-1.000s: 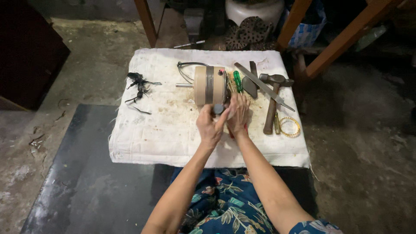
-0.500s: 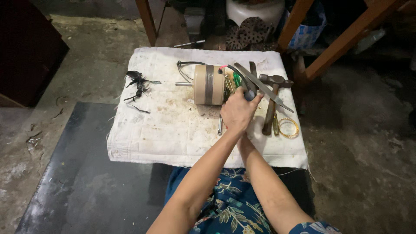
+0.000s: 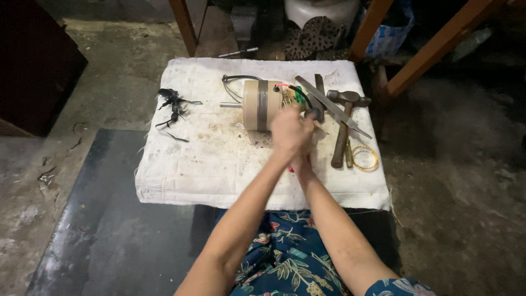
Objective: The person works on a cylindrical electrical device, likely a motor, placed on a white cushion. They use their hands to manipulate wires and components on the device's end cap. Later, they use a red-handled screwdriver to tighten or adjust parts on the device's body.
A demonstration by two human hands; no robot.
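Nearest you, both forearms run up from your lap over the patterned blue cloth and cross onto the white cloth spread on the floor. A second ago your two hands sat side by side at the right-hand end of the motor, palms toward it. Now your left hand has swung across on top and blurs with motion; it covers your right hand almost entirely, so only a sliver of the right hand shows beneath, beside something red. I cannot tell whether either hand is clenched, loose or gripping a tool; the blur and the overlap hide the fingers.

Just beyond your knuckles lies the motor, a tan cylinder on its side with a dark band round its middle, its shaft pointing left and a black cable looping off the top. It has not shifted on the cloth. Its open right end, where the coloured wires bunch, is exactly where your hands meet, so the work looks to have moved from steadying the body to reaching into that wired end.

To the right lie a hammer, a long flat file and a yellow ring, untouched. Far left, a tangle of black scraps sits near the cloth's edge.
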